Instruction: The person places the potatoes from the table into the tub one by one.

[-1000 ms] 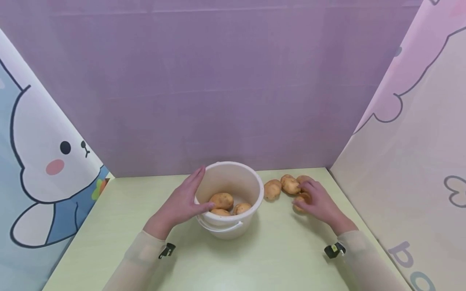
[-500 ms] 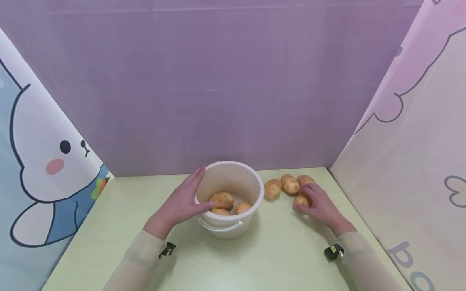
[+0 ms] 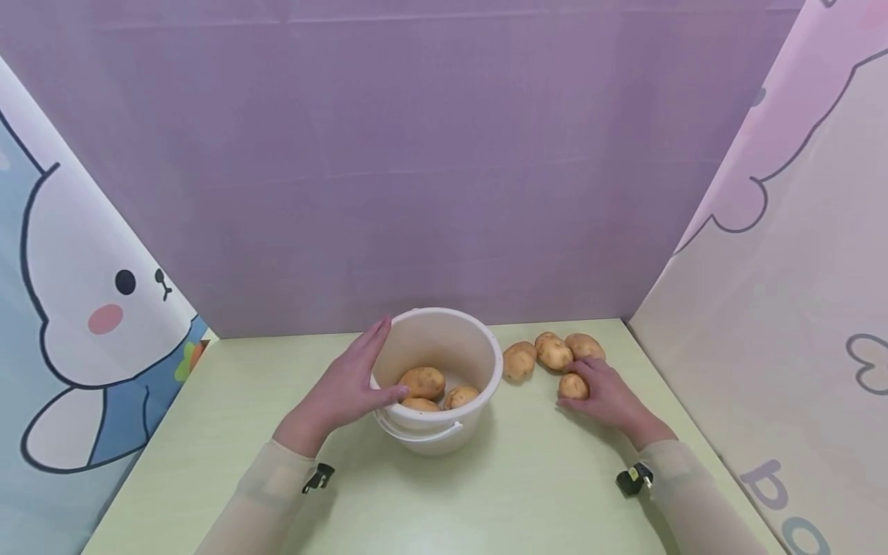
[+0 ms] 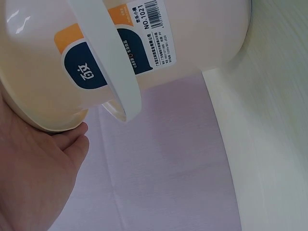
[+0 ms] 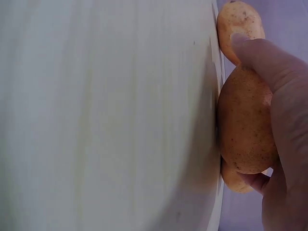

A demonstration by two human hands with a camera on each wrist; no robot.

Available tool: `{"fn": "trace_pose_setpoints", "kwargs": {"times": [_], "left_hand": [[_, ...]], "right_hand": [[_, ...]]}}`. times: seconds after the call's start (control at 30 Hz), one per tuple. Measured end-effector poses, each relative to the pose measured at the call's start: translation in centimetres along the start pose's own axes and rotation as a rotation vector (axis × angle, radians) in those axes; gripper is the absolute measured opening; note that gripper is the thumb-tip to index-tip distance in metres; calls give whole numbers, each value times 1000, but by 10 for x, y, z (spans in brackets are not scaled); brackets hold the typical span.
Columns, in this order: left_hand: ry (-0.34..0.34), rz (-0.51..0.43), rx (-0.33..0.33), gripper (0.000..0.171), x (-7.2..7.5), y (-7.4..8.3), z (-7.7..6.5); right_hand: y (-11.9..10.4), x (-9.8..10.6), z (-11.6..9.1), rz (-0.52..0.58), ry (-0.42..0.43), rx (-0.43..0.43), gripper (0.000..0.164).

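Observation:
A white bucket (image 3: 472, 420) with a handle stands on the table, several potatoes inside, such as one potato (image 3: 425, 381) near the middle. My left hand (image 3: 340, 389) grips its left rim, thumb over the edge; the left wrist view shows the bucket's labelled side (image 4: 192, 33). To the right, my right hand (image 3: 610, 397) holds a potato (image 3: 573, 386) between thumb and fingers, low at the tabletop. In the right wrist view this potato (image 5: 245, 120) fills the grasp, and part of it is hidden by the hand.
Behind the held potato lie three more: a left potato (image 3: 519, 362), a middle potato (image 3: 553, 351) and a far right potato (image 3: 585, 347). A purple backdrop (image 3: 416, 169) rises at the table's (image 3: 527, 486) back edge. Printed panels stand at both sides.
My right hand has drawn slightly nearer and closed its fingers round the front potato, uncovering the far right potato. My left hand and the bucket have stayed put.

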State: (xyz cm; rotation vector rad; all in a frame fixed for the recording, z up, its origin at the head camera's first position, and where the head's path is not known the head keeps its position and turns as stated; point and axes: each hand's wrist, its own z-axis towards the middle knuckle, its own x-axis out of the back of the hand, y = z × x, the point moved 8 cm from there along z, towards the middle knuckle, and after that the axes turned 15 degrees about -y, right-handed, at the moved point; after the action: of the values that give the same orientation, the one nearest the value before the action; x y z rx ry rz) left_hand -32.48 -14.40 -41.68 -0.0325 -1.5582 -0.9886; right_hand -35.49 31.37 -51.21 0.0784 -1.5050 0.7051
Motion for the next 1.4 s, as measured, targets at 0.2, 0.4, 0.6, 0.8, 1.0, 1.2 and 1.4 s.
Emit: {"fn": "trace_pose_setpoints", "kwargs": {"times": [0.2,0.4,0.6,0.8,1.0,1.2,1.4], "left_hand": [[-1,0,5,123,0,0,0],[-2,-5,5,123,0,1,0],[-2,1,6,122,0,0,0],[-5,-5,9,123,0,1,0],[-1,3,4,123,0,1,0],[-1,-3,6,123,0,2,0],[-6,-8,14,123,1,2,0]], "right_hand": [[1,-2,0,-15,-14,-15,59],[2,-2,1,-8,-13,-10,58],[3,-2,1,-9,-27,-23,58],[0,1,4,31,-14,-21,58],[-6,8,7,72,15,7,50],[-11,10,10,64,12,28,48],[-14,13,12,45,5,40,50]]}}
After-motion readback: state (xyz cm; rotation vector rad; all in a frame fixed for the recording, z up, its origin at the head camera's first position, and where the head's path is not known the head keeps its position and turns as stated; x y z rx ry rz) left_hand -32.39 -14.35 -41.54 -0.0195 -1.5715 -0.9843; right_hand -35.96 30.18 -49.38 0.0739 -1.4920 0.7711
